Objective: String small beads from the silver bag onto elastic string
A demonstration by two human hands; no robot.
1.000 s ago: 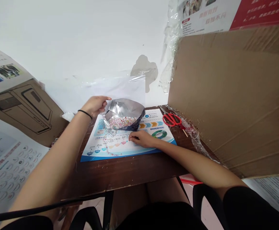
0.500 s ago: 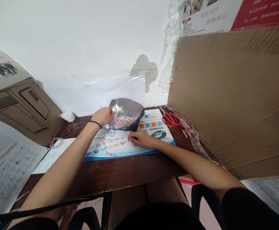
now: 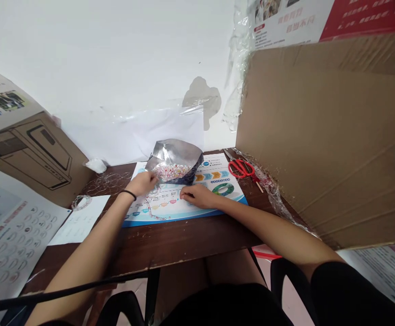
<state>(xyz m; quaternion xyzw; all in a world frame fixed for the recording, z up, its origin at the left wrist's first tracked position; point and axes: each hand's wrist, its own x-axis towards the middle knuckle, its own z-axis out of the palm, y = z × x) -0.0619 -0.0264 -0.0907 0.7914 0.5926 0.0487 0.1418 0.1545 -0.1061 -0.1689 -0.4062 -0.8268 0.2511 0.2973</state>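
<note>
Right hand (image 3: 198,196) curled, fingertips down on a glossy laminated poster (image 3: 184,213), any pinch impossible to tell. Left hand (image 3: 142,183) bunched at the lip of a crinkled silver foil pouch (image 3: 175,151) just ahead of both hands, holding pastel beads (image 3: 170,172). Red-handled scissors (image 3: 241,168) beyond the right hand.

The head camera looks forward and down at left hand (image 3: 142,183) and right hand (image 3: 197,196).
</note>
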